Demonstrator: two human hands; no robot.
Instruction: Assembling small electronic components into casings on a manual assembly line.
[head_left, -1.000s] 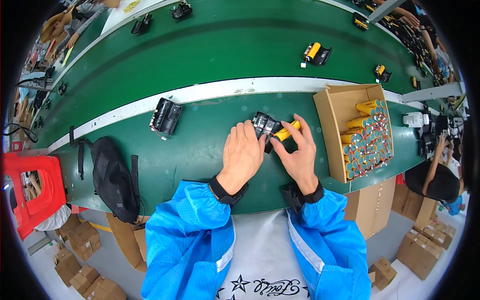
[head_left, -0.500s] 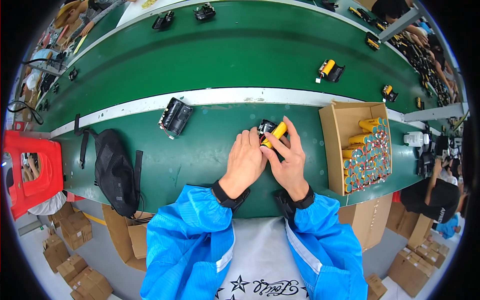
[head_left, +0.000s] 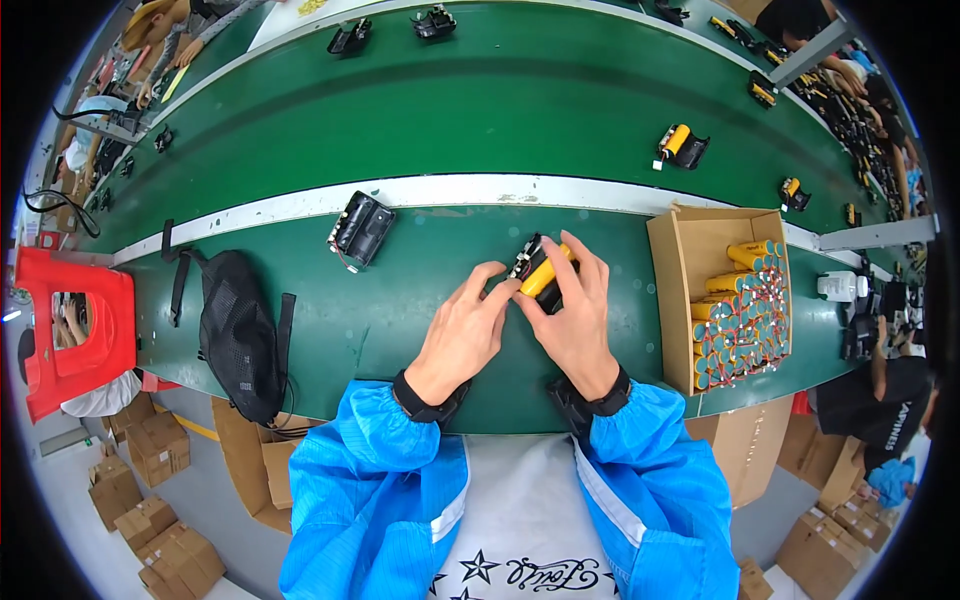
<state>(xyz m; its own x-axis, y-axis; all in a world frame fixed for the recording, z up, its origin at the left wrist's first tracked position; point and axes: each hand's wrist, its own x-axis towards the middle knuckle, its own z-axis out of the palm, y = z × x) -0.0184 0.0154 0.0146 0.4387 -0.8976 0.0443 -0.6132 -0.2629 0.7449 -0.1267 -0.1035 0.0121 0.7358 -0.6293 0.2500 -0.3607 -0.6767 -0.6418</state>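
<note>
Battery pack point(head_left: 547, 271), yellow, lay against an open black casing point(head_left: 524, 256) mid-table, seating unclear; right hand point(head_left: 575, 330) grasped it, left hand point(head_left: 456, 335) curled alongside, grip uncertain. Second casing point(head_left: 364, 232), farther left, showed no battery.

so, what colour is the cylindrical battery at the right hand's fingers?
Yellow: the cylindrical battery at the right hand; best in the head view.

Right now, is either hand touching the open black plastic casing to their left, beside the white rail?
No, that casing lies apart on the green table while the left hand and right hand are at the yellow battery.
</note>
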